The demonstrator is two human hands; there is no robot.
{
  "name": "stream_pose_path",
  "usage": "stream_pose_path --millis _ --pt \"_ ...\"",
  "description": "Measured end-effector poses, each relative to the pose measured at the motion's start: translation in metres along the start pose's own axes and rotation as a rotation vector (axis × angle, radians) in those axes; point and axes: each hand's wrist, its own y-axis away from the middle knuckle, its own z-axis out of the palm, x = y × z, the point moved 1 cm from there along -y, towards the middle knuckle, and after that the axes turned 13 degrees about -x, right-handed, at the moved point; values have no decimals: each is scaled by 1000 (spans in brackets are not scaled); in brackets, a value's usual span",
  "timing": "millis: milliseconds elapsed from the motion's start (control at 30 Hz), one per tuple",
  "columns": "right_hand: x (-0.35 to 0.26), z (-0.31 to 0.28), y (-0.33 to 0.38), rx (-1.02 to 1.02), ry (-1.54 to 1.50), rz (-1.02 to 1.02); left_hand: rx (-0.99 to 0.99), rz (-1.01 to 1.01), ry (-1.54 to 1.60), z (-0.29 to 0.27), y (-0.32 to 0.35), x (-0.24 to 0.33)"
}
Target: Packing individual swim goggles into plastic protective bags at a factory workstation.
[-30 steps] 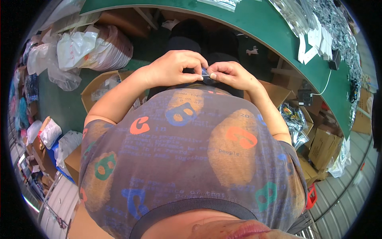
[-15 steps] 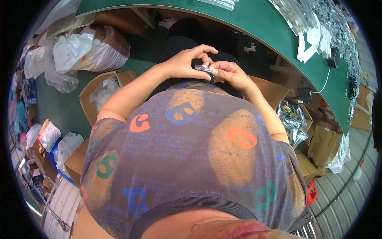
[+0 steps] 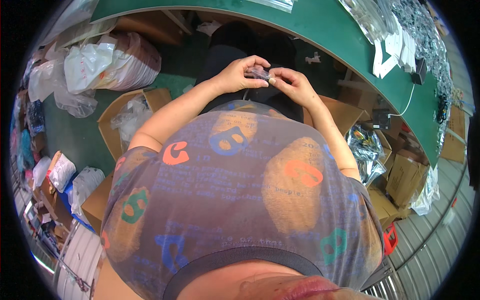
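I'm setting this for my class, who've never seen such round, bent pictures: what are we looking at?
No machine here: a person works bare-handed. Every picture comes from a wide fisheye camera on that person's head, looking down, so straight edges bend and the person's own shirt fills the middle. The left hand and right hand together hold a small, clear, plastic-looking piece; it is too small to identify. Beyond them curves a green table. On its right side lie clear plastic packaging, white strips and a small black block.
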Motion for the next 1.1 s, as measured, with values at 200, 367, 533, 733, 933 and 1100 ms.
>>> stream_pose_path --millis 200,367,533,733,933,1100 --pt "-6 -3 -4 4 99 -57 -6 15 6 0 -3 1" --pt "-1 1 -7 8 111 -57 -10 4 19 0 -3 3" --pt "-1 4 -4 45 134 -105 -5 21 54 2 -3 7" --pt "-17 5 11 0 222 -142 -100 85 -6 0 10 9" --pt "-37 3 12 -137 229 -138 -22 110 -44 1 40 36" --pt "-38 6 4 -167 218 -144 25 150 -283 -8 48 57"
